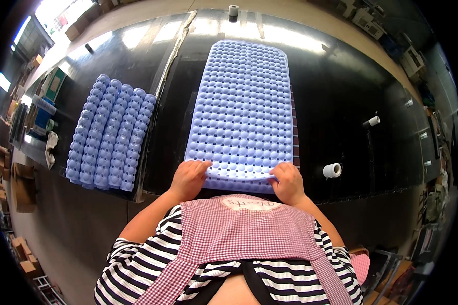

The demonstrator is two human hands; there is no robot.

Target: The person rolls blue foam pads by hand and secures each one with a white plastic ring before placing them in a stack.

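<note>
The mat (pixel 241 96) lies lengthwise on the dark worktop (pixel 351 147), straight out from the person, bumps facing up. Both hands are closed on its near end: the left hand (pixel 189 179) pinches the near left corner, the right hand (pixel 287 181) the near right one, with the edge between them looking slightly raised. More bumpy blue material shows under that edge; whether it is the same mat's end curling beneath or a second layer, I cannot tell. That doubt is one source of trouble: if there are two layers, the fingers could catch both, or drag the lower one askew. The grip sits only at the corners, so the middle of the edge has no support and could sag or buckle, and an uneven pull from one side would likely skew the whole length. The mat looks soft, so a corner could also slip from a light pinch. The near end lies close to the worktop's front edge and the apron (pixel 249 223), where it could slide over or snag on the cloth. To the right, a white roll (pixel 332 170) stands apart from the mat, yet a wide sweep of the right arm could knock it. On the left, five bumpy bundles (pixel 110 134) lie side by side; a mat swung that way could push them out of line.
</note>
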